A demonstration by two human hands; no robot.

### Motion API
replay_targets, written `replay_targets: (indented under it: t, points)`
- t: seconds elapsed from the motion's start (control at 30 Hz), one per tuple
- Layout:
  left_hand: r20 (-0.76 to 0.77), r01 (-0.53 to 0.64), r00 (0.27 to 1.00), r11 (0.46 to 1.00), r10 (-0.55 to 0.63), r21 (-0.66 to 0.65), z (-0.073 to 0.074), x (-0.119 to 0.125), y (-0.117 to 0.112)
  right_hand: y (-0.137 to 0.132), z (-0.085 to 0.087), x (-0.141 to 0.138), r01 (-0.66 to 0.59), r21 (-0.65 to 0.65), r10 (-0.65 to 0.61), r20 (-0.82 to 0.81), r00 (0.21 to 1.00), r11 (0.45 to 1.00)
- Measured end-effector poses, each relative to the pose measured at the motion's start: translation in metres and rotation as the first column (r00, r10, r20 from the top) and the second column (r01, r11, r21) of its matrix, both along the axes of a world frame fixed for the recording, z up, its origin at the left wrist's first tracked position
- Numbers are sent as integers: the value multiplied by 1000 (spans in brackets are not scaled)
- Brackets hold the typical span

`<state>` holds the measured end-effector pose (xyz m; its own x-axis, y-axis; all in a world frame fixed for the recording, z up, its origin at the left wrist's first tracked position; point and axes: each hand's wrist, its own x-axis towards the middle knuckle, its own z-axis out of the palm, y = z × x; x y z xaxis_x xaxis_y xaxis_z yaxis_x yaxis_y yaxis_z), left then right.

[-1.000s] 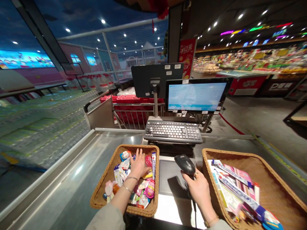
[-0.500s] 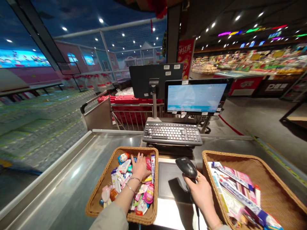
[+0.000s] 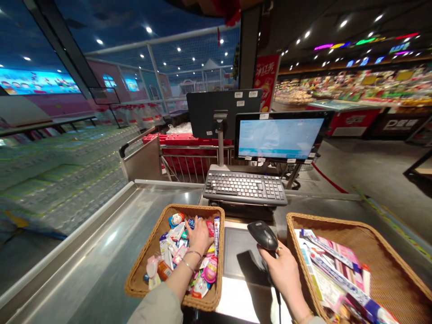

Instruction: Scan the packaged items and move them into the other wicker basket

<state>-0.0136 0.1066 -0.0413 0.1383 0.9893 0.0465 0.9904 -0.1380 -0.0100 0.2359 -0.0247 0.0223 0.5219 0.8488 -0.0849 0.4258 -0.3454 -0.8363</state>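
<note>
My left hand (image 3: 200,236) rests with spread fingers on a heap of small colourful packets (image 3: 177,231) inside a wicker basket (image 3: 143,258), and I see no item lifted in it. Two thin bracelets circle that wrist. My right hand (image 3: 280,272) grips a black corded handheld barcode scanner (image 3: 262,235) over a dark scanning plate (image 3: 238,252). To the right of that hand, a second wicker basket (image 3: 378,238) holds flat printed boxes and long packets (image 3: 332,274).
A black keyboard (image 3: 245,188) and a lit monitor (image 3: 278,136) stand directly ahead, beside a customer display's dark back (image 3: 222,112). A steel checkout counter (image 3: 101,234) runs along the left. Stacked bottled water lies beyond it, and lit store shelves stand far right.
My left hand has shifted slightly among the packets, and some packets in the left basket have moved. My right hand keeps the scanner in about the same place.
</note>
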Motion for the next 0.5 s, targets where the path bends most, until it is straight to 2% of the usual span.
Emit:
replay_targets:
  t: [0.1, 0.33, 0.5]
  points:
    - [-26, -4, 1000, 1000, 3, -29, -2, 1, 1, -1, 1, -2, -10, 4, 10, 0, 1000, 1000]
    - [15, -15, 1000, 1000, 15, 11, -11, 3, 1, -10, -2, 0, 8, 106, -14, 60, 998, 994]
    - [45, -10, 999, 999, 8, 46, -6, -5, 0, -14, -1, 1, -1, 77, -3, 48, 999, 997]
